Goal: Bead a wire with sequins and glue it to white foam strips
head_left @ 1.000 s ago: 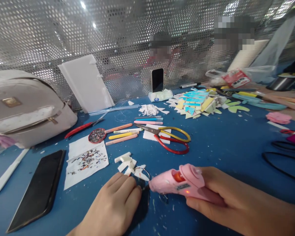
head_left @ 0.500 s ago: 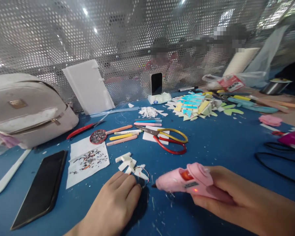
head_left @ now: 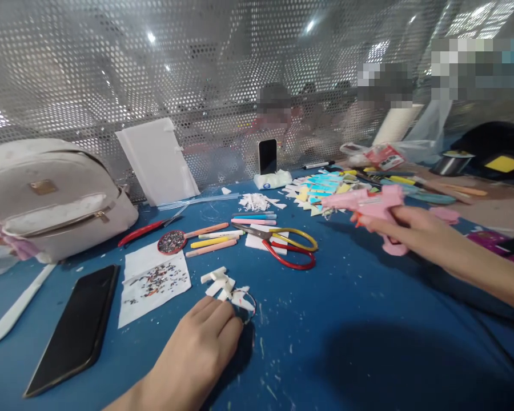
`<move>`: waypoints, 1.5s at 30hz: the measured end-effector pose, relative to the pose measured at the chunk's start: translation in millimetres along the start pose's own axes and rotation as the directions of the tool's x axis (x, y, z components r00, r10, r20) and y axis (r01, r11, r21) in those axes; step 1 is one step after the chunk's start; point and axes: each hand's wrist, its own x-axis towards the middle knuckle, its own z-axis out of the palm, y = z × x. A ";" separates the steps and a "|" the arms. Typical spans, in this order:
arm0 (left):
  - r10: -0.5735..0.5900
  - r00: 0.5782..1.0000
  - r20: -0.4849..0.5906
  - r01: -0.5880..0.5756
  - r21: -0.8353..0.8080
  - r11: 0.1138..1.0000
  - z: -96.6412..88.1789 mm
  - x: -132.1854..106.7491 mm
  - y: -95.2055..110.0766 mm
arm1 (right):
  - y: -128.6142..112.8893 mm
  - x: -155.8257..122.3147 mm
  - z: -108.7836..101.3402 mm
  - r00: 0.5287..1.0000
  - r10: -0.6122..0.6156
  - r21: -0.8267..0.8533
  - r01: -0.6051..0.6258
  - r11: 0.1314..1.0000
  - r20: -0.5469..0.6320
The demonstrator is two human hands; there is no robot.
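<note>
My left hand (head_left: 199, 354) rests on the blue table (head_left: 351, 319) near the front edge. Its fingers are curled and press down on a small wire ring with white foam pieces (head_left: 239, 298). My right hand (head_left: 405, 225) is raised over the table's right side and grips a pink hot glue gun (head_left: 366, 204), nozzle pointing left, well away from the ring. More white foam bits (head_left: 216, 279) lie just beyond the left fingers.
Red and yellow scissors (head_left: 289, 245) lie mid-table beside pastel sticks (head_left: 212, 237). A black phone (head_left: 75, 328), a paper with glitter (head_left: 154, 282) and a beige backpack (head_left: 47, 197) are on the left. Coloured foam scraps (head_left: 325, 188) pile up at the back. Perforated metal screen behind; people beyond it.
My right hand has lifted the glue gun away from the ring, up and to the right toward the back. The left hand has stayed on the ring.
</note>
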 end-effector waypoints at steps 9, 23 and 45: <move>0.009 1.000 -0.026 -0.010 -0.016 1.000 5.0 -2.6 -2.9 | 62.2 17.6 36.1 0.971 -0.104 -0.066 0.121 0.990 0.215; -0.013 1.000 -0.004 0.012 -0.061 0.998 3.8 -3.5 -2.5 | -6.6 -49.2 15.3 0.877 -0.474 0.245 0.444 0.862 0.077; -0.026 0.993 -0.115 0.002 -0.204 0.979 11.2 -4.9 -11.7 | -77.3 -47.6 104.8 0.324 -0.876 0.510 0.718 0.474 0.358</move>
